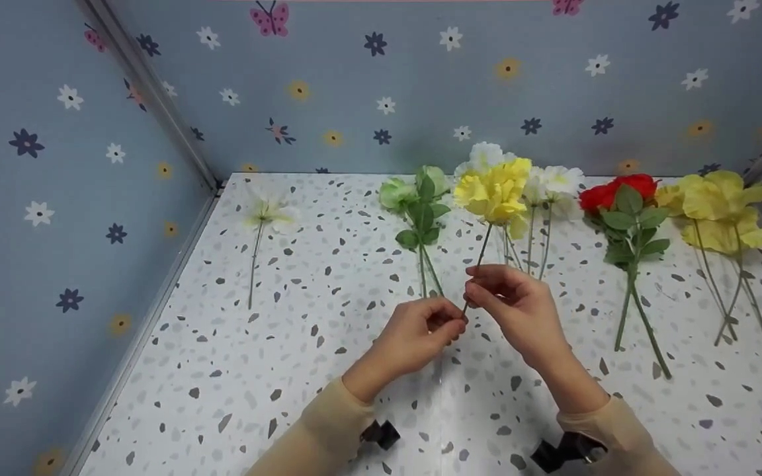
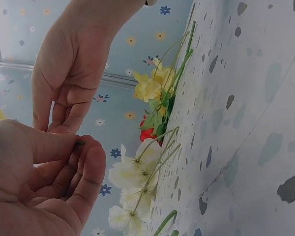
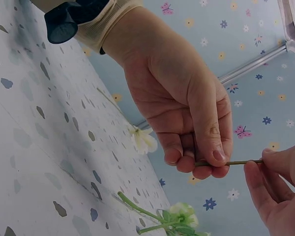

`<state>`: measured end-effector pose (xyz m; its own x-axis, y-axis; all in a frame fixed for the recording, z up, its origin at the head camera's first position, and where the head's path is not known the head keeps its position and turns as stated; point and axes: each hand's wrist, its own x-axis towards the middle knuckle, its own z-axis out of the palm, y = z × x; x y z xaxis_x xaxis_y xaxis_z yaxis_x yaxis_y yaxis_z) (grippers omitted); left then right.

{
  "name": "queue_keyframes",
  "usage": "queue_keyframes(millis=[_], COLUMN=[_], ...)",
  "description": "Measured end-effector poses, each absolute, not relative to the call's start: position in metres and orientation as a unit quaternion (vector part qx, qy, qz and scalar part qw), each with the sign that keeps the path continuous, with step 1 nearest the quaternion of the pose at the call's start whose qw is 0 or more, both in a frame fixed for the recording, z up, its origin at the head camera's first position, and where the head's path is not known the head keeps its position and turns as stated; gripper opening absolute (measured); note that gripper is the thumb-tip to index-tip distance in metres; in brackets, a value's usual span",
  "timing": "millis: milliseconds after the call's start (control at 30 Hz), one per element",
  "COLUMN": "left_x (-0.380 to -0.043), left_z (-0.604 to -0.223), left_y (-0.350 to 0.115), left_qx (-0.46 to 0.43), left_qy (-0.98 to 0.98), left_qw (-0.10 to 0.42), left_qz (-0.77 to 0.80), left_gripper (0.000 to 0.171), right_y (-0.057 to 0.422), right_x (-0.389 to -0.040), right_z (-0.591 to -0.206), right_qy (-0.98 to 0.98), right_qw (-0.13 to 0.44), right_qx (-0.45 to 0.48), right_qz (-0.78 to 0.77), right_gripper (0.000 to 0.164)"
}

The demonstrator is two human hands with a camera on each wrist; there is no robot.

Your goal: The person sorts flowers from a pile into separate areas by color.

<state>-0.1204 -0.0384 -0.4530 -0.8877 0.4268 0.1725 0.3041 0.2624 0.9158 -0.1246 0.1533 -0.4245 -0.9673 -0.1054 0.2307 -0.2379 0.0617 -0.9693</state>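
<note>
A yellow artificial flower is held up above the table by its thin stem, bloom toward the back wall. My left hand pinches the stem's lower end between thumb and fingers; in the left wrist view a bit of green stem end shows at the fingertips. Slightly higher on the same stem, my right hand pinches it with thumb and fingertips. The right wrist view shows the stem stretched between both hands. White flowers lie behind the yellow bloom, partly hidden by it.
A lone white flower lies on the speckled table at left. Pale green flowers with leafy stems lie left of the hands. Red flowers and more yellow flowers lie at right. Patterned panels enclose the back and left.
</note>
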Motion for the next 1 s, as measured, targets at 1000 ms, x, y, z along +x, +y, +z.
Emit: queue_keyframes(millis=[1000], left_x=[-0.173], left_z=[-0.434], left_y=[-0.204], left_qx=[-0.070], left_qy=[0.892], left_qw=[-0.071], left_qz=[0.440], left_gripper=[0.024], right_y=[0.420], right_x=[-0.155], right_z=[-0.432], right_qy=[-0.856], right_qw=[0.150], right_qx=[-0.342], right_qz=[0.358], right_gripper=[0.027])
